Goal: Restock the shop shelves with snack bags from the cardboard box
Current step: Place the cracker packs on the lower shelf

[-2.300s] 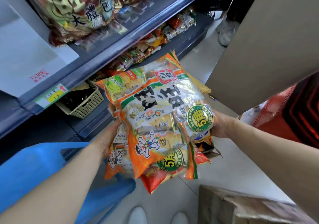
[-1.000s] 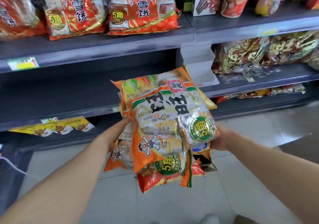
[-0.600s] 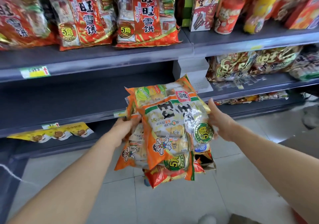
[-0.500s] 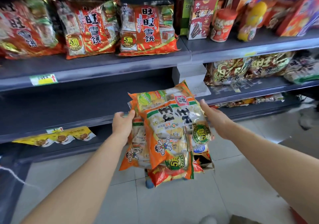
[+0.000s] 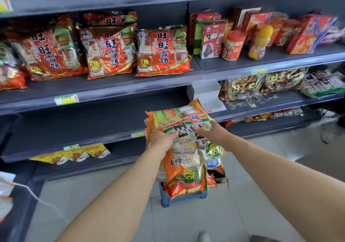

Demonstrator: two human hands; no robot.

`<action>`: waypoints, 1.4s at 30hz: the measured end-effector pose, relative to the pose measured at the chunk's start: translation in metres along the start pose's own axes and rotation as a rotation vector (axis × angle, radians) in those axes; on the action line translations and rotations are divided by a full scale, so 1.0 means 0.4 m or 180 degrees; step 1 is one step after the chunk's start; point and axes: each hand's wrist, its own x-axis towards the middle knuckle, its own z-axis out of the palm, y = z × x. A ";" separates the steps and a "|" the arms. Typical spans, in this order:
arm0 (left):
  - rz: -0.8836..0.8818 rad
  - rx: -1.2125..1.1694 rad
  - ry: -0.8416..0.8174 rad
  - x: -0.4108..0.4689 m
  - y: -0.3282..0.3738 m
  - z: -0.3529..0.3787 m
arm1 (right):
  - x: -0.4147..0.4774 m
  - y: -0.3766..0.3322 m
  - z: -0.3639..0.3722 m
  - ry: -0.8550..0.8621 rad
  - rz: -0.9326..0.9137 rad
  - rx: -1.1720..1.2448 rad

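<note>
1. Even, bright daylight fills my view; the floor tiles look pale and washed.
2. The deep shelf recesses stay dark and shadowed.
3. Foil on the red snack bags catches soft glare.
4. Boxes at the right edge smear with blur.
5. Shelf lines bow from wide-angle distortion.

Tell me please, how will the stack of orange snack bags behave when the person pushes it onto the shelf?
The stack of orange snack bags likely flops: its lower bags hang below both hands. The glossy film looks slippery, so bags may slide apart. The left hand and right hand hold only its top.
</note>
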 end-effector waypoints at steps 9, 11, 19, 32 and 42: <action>-0.0064 0.0508 0.0545 0.031 0.078 0.039 | 0.070 0.060 -0.029 -0.0017 0.0251 -0.0238; -0.0331 0.0156 0.0356 0.022 0.068 0.060 | 0.079 0.065 -0.040 -0.0078 0.0294 -0.0199; -0.0319 -0.0244 0.0334 0.022 0.073 0.060 | 0.095 0.054 -0.075 -0.0489 0.0571 0.0292; 0.0254 -0.1053 0.0749 -0.045 0.139 -0.122 | 0.046 -0.177 -0.066 -0.0400 -0.0457 0.0379; 0.0701 -0.0673 0.1471 -0.060 0.125 -0.501 | -0.019 -0.399 0.215 -0.0853 -0.0380 0.0628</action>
